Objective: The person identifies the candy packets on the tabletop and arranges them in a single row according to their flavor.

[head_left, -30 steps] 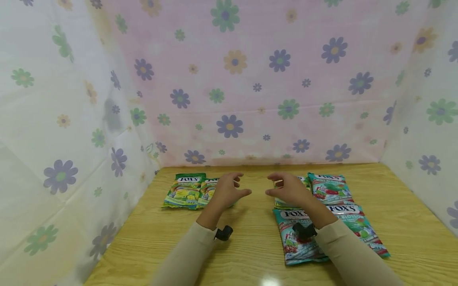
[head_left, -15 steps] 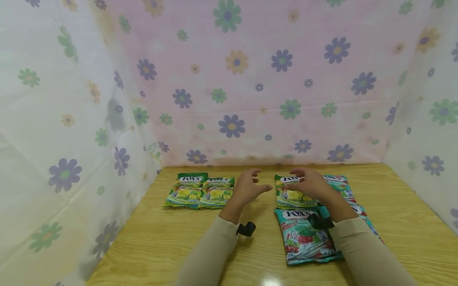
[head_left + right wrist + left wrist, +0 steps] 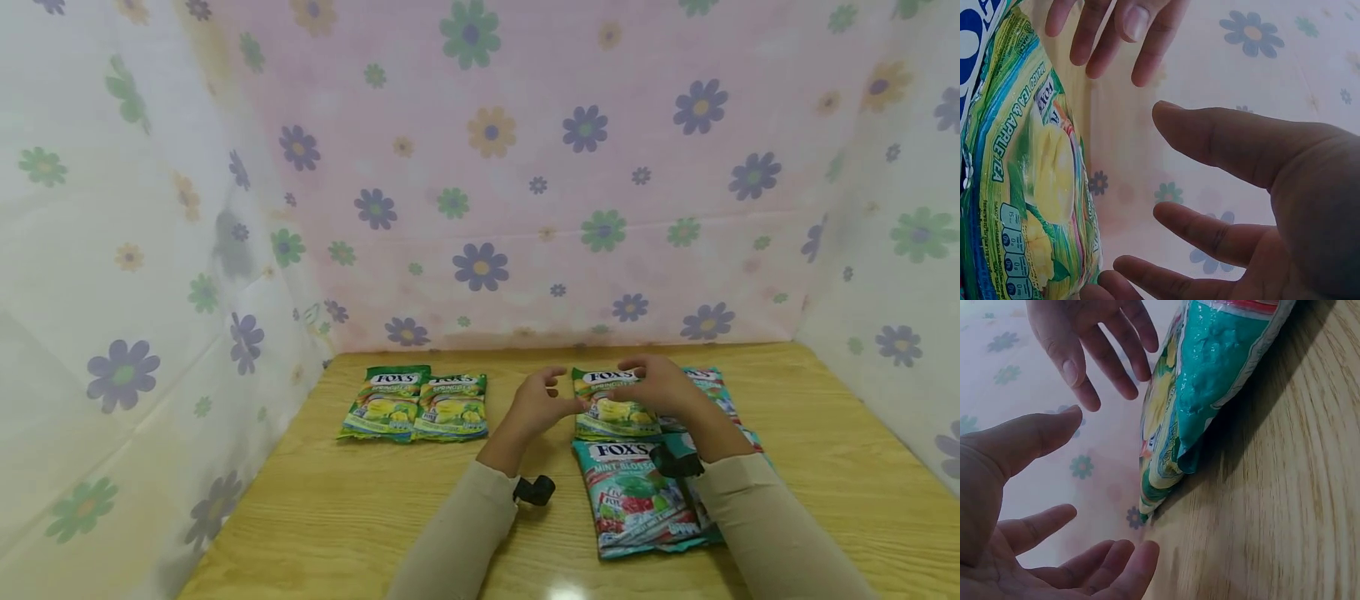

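My left hand [image 3: 536, 406] hovers just left of a green-yellow FOX'S Spring Tea candy bag [image 3: 617, 423]. Above that bag's right side is my right hand [image 3: 666, 390]. Both hands have parted, relaxed fingers and hold nothing. In the right wrist view, the Spring Tea bag [image 3: 1054, 181] lies beside the right fingertips; whether they touch it I cannot tell. Teal FOX'S Mint Blossom bags lie about the right hand: one in front [image 3: 633, 504], one behind [image 3: 712, 387], and another mostly hidden by the right forearm. The left wrist view shows a teal bag's end [image 3: 1216, 369] near the table.
Two more Spring Tea bags, one at far left [image 3: 382, 407] and one overlapping it [image 3: 452, 408], lie flat on the wooden table [image 3: 375, 508]. Flower-printed cloth [image 3: 480, 208] rises behind and at both sides. A black wrist device [image 3: 534, 490] sits at the left cuff.
Both hands have moved right, the left one away from the left pair of Spring Tea bags, which now show fully. The right hand has uncovered the right Spring Tea bag's front. The bags stay put.
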Demonstrator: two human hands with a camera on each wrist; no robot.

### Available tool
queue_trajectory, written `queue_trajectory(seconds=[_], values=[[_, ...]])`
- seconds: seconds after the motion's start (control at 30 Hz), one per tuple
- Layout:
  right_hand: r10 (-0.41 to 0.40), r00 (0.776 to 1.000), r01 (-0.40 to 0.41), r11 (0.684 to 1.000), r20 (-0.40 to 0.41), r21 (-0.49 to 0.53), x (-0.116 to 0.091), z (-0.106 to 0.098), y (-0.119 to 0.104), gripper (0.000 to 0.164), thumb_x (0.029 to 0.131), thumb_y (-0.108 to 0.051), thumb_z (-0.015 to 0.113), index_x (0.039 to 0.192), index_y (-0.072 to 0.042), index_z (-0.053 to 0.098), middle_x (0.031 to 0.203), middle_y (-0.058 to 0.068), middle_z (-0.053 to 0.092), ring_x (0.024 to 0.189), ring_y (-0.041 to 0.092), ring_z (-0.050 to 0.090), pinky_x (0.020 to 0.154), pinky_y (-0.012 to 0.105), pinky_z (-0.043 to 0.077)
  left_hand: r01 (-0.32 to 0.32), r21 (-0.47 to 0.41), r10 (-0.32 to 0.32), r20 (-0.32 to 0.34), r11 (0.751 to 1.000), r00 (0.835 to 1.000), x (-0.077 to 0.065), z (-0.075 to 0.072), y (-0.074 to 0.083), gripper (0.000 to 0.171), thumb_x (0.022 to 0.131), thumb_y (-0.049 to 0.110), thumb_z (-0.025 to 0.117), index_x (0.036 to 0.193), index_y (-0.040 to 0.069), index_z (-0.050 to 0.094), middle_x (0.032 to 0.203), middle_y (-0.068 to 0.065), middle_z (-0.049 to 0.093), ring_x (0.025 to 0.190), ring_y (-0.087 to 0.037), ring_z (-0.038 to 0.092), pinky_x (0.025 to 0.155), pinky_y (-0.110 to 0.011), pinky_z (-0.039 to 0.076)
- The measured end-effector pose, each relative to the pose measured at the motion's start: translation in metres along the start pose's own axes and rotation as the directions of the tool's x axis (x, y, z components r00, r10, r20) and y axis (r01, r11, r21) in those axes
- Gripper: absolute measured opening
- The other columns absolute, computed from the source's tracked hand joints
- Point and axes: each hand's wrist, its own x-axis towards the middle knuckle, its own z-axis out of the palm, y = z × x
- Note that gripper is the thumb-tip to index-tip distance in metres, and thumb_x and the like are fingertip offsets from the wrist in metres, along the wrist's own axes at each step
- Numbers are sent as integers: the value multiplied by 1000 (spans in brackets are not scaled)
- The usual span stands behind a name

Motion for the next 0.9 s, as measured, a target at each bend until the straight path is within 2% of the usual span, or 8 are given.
queue_trajectory(seconds=[0.27,0.53,0.9], values=[[29,1000,-29,999,-7,-28,-1,-5,1,75,100,-45,67,152,3,45,153,39,39,133,56,48,94,61,52,-22,-18,22,-6,1000,1000,2,-1,-4,80,87,34,86,156,28,47,158,-10,47,140,-32,51,105,-57,50],[79,996,-77,995,34,-57,-1,-4,3,80,101,-46,63,149,14,42,148,40,43,128,54,52,92,59,53,-1,22,0,42,1000,999,-1,2,-6,79,87,32,86,155,16,49,149,-15,54,133,-33,57,103,-54,53],[57,996,-57,998,75,-2,3,3,6,75,104,-43,61,149,14,43,151,38,42,133,54,49,98,61,51,34,-64,-28,89,997,996,-2,1,-7,69,88,21,85,148,9,54,141,-15,58,114,-28,67,88,-42,62]])
